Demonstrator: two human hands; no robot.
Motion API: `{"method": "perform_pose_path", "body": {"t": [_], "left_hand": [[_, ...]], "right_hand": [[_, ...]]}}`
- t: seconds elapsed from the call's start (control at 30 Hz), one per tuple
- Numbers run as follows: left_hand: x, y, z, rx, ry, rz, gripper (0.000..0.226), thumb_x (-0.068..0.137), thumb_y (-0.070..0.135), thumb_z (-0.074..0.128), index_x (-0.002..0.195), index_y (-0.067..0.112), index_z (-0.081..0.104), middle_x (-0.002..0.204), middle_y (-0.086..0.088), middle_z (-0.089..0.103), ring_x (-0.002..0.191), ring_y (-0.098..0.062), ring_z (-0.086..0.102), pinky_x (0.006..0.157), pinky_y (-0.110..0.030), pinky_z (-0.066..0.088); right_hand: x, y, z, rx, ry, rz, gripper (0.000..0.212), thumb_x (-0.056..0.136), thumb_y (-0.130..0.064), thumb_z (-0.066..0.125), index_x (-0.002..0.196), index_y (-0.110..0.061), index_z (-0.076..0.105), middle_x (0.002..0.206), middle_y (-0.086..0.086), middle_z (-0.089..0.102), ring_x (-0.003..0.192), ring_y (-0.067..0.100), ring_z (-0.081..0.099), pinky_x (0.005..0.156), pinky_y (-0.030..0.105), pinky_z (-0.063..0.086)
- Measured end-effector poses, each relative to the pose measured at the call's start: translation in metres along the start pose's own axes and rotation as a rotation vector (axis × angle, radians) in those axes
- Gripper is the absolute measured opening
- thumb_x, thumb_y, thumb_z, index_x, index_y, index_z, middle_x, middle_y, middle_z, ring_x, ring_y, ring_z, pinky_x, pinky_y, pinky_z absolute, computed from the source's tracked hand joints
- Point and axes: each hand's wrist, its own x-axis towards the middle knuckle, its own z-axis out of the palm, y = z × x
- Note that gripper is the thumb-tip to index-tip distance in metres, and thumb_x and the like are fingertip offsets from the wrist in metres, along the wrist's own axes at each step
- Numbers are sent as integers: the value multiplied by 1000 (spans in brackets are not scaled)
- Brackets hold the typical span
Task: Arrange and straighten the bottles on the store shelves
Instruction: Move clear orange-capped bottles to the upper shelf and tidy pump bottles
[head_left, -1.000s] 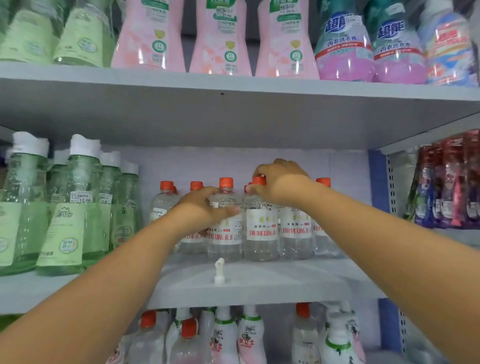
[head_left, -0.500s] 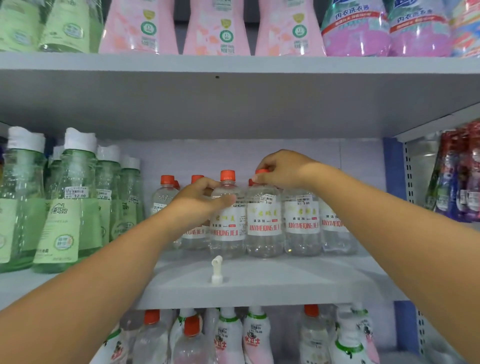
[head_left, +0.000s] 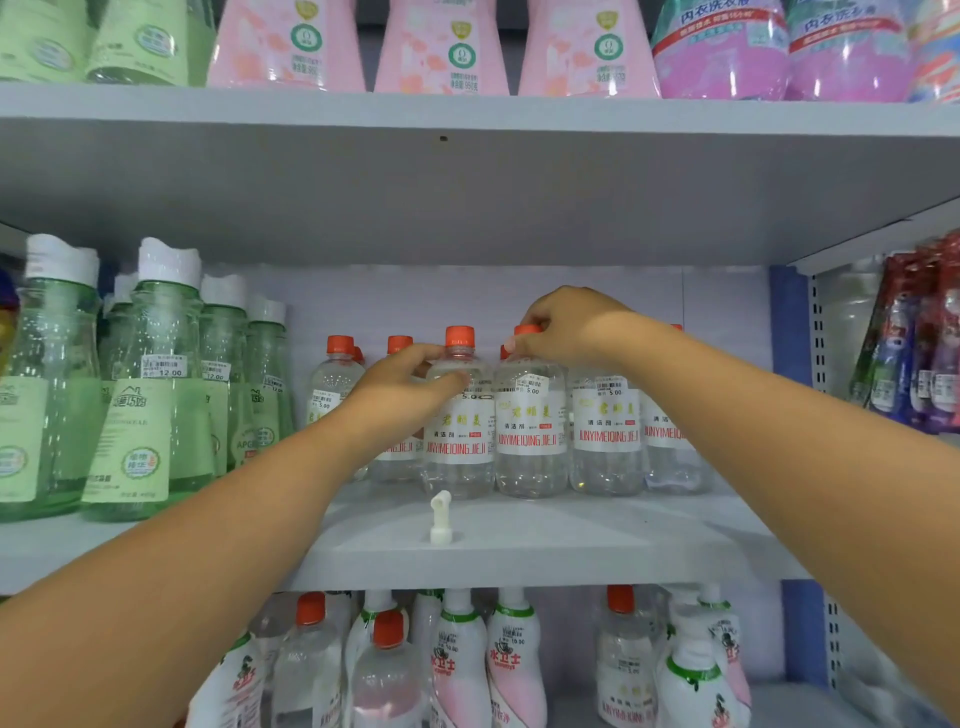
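Observation:
Several clear bottles with orange caps and white labels stand in a row on the middle shelf (head_left: 519, 551). My left hand (head_left: 402, 395) wraps the shoulder of one clear bottle (head_left: 460, 441), thumb across its front. My right hand (head_left: 569, 325) pinches the orange cap of the neighbouring clear bottle (head_left: 530, 431) from above. Both bottles stand upright, side by side and touching. Two more clear bottles (head_left: 605, 431) continue the row to the right, partly behind my right forearm.
A small white nozzle (head_left: 440, 517) stands loose on the shelf in front of the row. Tall green bottles (head_left: 150, 395) fill the shelf's left. Pink bottles (head_left: 441, 47) sit on the shelf above. White and pink bottles (head_left: 462, 660) crowd the shelf below.
The view has tilted down slightly. The bottle under my right hand has turned so its label faces front. Both hands stay on the same bottles.

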Motion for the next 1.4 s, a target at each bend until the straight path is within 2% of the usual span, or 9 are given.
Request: {"method": "perform_pose_path", "body": {"t": [0.4, 0.53, 0.63, 0.73, 0.8, 0.97, 1.07, 1.23, 1.4], "left_hand": [[2, -5, 1, -16, -3, 21, 44, 91, 53, 71, 131, 39, 60, 117, 14, 66, 96, -9, 71, 76, -32, 63], [3, -5, 0, -44, -2, 28, 42, 90, 54, 72, 127, 43, 59, 113, 21, 63, 90, -3, 70, 61, -20, 59], [1, -3, -1, -39, -1, 34, 37, 88, 60, 70, 121, 48, 56, 112, 26, 59, 89, 4, 64, 49, -9, 50], [3, -6, -3, -44, -2, 32, 40, 85, 64, 70, 121, 50, 57, 117, 21, 60, 99, -2, 64, 68, -24, 57], [4, -7, -3, -52, -18, 12, 42, 85, 62, 71, 122, 49, 57, 117, 18, 61, 100, -8, 68, 74, -33, 63], [4, -7, 0, -27, -18, 6, 39, 89, 52, 74, 123, 47, 56, 121, 13, 58, 93, -9, 70, 56, -22, 60], [4, -8, 1, -42, -5, 8, 39, 89, 48, 75, 124, 43, 59, 120, 10, 59, 91, -9, 71, 55, -23, 59], [5, -11, 0, -24, 1, 10, 42, 87, 53, 76, 125, 45, 60, 124, 10, 59, 98, -10, 70, 65, -29, 64], [3, -12, 0, 0, 3, -16, 53, 86, 59, 74, 134, 44, 59, 124, 10, 59, 107, -15, 68, 85, -43, 64]], "right_hand": [[-3, -2, -3, -45, -15, 13, 37, 96, -57, 60, 114, -27, 72, 107, -7, 70, 95, 16, 63, 85, 36, 53], [-7, -4, -5, -85, -16, 20, 47, 96, -62, 57, 128, -28, 66, 125, -6, 68, 106, 19, 63, 89, 35, 51], [-20, 15, -25, 54, 136, 73, 55, 95, -64, 55, 139, -31, 59, 134, -8, 64, 116, 20, 61, 94, 33, 46], [-46, 62, -39, 278, 485, 109, 39, 96, -51, 62, 126, -25, 67, 115, -7, 67, 106, 17, 62, 87, 29, 46], [-68, 95, -35, 411, 568, 168, 36, 96, -46, 65, 123, -24, 68, 113, -6, 67, 106, 19, 63, 86, 30, 45], [-99, 135, 1, 706, 86, 281, 44, 96, -43, 66, 134, -22, 60, 120, -3, 72, 101, 12, 70, 76, 22, 54], [-97, 139, 11, 758, 55, 259, 31, 95, -40, 69, 121, -24, 65, 100, -10, 80, 86, 5, 76, 65, 19, 58], [-97, 144, 13, 782, 52, 244, 30, 95, -43, 69, 120, -28, 66, 102, -10, 79, 89, 5, 76, 70, 25, 59], [-102, 141, 11, 806, 6, 229, 21, 99, -42, 61, 119, -36, 65, 104, -13, 79, 87, -1, 74, 62, 15, 56]]}}
